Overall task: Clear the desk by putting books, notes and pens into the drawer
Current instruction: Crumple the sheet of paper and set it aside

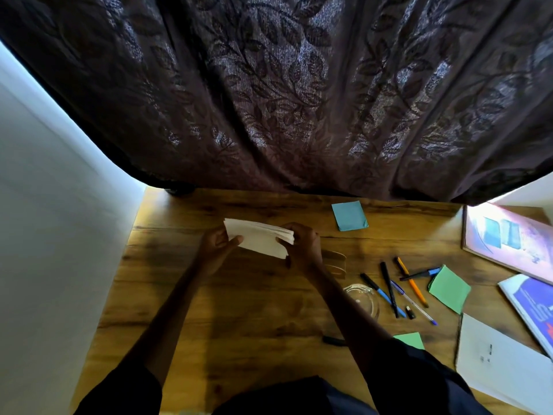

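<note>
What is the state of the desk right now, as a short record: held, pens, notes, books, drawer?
held: pale paper stack, gripped at its ends by left hand and right hand
pens: loose pens lying right of the hands on the desk
notes: blue note at far side; green note beside the pens; second green note at near side
books: pink book and blue-and-white book at right edge
drawer: not in view

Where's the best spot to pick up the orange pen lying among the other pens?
Pinch the slim orange pen across its near half, coming straight down from above. It lies flat on the desk, that stretch is bare, and a dark pen with a blue cap crosses its far end.
</note>
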